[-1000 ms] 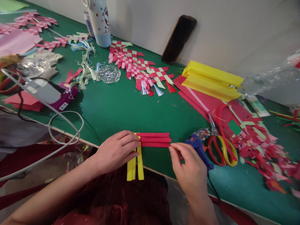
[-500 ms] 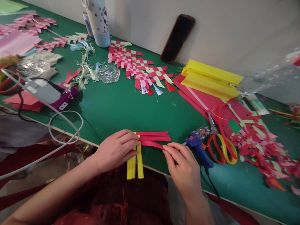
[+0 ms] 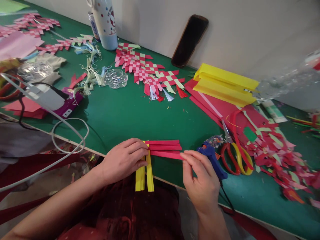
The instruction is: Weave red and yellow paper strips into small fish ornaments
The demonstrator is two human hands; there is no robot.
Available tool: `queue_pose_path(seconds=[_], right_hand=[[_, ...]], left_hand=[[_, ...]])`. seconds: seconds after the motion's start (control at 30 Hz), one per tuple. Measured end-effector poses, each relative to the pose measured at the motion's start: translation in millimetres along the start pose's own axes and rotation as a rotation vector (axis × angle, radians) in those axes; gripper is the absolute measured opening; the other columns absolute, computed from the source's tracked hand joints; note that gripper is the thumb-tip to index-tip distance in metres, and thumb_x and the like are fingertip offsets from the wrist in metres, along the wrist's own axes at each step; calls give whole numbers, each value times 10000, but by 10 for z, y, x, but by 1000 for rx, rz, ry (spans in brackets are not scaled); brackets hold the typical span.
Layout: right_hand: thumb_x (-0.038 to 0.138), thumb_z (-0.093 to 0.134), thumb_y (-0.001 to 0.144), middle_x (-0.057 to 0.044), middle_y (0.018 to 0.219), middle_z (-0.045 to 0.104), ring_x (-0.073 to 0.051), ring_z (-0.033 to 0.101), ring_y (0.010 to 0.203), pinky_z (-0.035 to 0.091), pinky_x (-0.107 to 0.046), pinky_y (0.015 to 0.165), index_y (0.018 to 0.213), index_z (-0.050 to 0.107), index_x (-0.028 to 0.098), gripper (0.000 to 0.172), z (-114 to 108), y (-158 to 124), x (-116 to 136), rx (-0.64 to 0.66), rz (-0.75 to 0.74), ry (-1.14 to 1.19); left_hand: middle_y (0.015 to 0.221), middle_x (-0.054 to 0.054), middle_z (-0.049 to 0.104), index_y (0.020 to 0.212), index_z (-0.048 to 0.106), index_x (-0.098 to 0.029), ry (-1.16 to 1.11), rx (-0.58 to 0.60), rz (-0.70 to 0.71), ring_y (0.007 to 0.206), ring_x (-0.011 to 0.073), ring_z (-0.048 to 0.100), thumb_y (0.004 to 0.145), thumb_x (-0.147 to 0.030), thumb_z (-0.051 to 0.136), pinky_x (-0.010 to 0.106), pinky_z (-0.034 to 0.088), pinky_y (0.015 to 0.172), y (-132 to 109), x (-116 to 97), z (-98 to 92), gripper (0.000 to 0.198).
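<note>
At the front edge of the table, red paper strips [image 3: 163,147] run to the right and yellow paper strips [image 3: 140,178] hang down over the edge. My left hand [image 3: 125,158] is closed over the spot where the two colours cross, holding them there and hiding most of the crossing. Between thumb and fingertips, my right hand [image 3: 201,175] pinches the free end of the lowest red strip [image 3: 167,154], which is stretched nearly straight and set apart from the other red ones.
To the right lie a blue glue gun [image 3: 212,160], scissors [image 3: 229,158] and a heap of paper scraps [image 3: 282,156]. Woven paper fish [image 3: 147,70] lie at the back near a bottle [image 3: 106,26]. A phone [image 3: 190,40] leans on the wall. A white cable [image 3: 67,121] loops at left.
My right hand has moved slightly right, to the end of the lowest red strip, which is now straighter. A yellow strip's lower end has shifted slightly right. My left hand stays put.
</note>
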State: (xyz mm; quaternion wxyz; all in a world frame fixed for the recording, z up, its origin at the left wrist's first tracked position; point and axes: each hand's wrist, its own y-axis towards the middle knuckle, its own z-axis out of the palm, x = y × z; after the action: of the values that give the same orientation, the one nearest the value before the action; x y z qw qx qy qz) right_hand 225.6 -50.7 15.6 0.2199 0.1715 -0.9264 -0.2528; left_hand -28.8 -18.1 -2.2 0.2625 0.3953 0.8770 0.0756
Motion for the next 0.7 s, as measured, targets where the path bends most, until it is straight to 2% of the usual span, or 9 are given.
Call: queue_pose_path(seconds=[0.07, 0.13, 0.2, 0.3, 0.37, 0.53, 0.7], right_hand=[[15, 586, 848, -81, 1036, 649, -194, 638, 939, 537, -373, 860, 1087, 642, 204, 309, -2, -6, -2, -51, 20, -17], [-8, 579, 828, -90, 1045, 633, -208, 612, 952, 531, -393, 856, 1106, 631, 193, 347, -12, -18, 30, -47, -14, 22], [-24, 562, 811, -92, 1055, 624, -223, 579, 989, 521, -410, 864, 1117, 625, 186, 376, -18, -42, 93, 70, -102, 104], [8, 562, 813, -97, 1115, 622, -256, 524, 1075, 492, -451, 908, 1151, 629, 187, 389, 4, -94, 217, 318, -193, 178], [56, 577, 832, -86, 1136, 631, -265, 511, 1089, 474, -467, 918, 1156, 647, 213, 367, 38, -119, 287, 391, -205, 180], [50, 557, 866, -61, 1006, 676, -213, 556, 960, 493, -381, 821, 1045, 690, 221, 281, 93, -96, 356, 330, -214, 259], [19, 541, 867, -71, 952, 678, -189, 594, 880, 514, -351, 771, 1088, 649, 188, 299, 90, -23, 355, 269, -171, 392]], left_hand=[[1072, 66, 679, 1008, 579, -149, -29, -6, -5, 1041, 208, 610, 950, -161, 505, 375, 528, 946, -2, 6, -3, 95], [1072, 64, 680, 1016, 562, -153, -76, -13, -17, 1052, 199, 607, 927, -59, 448, 370, 522, 954, -9, 15, -7, 172], [1074, 69, 679, 1026, 545, -156, -125, -17, -36, 1066, 196, 606, 901, -4, 408, 370, 523, 954, -20, 24, -13, 240], [1076, 78, 674, 1019, 526, -161, -178, -21, -78, 1069, 195, 611, 880, 24, 377, 369, 533, 932, -32, 37, -21, 275], [1082, 83, 671, 1016, 519, -163, -200, -23, -97, 1061, 193, 618, 877, 23, 376, 368, 538, 918, -27, 44, -25, 273], [1036, 82, 683, 1002, 525, -161, -197, -27, -86, 1017, 194, 639, 902, -20, 402, 368, 544, 891, 16, 32, -50, 213], [1015, 74, 685, 1058, 542, -156, -178, -27, -64, 1009, 196, 633, 921, -74, 432, 370, 534, 907, 40, -2, -92, 194]])
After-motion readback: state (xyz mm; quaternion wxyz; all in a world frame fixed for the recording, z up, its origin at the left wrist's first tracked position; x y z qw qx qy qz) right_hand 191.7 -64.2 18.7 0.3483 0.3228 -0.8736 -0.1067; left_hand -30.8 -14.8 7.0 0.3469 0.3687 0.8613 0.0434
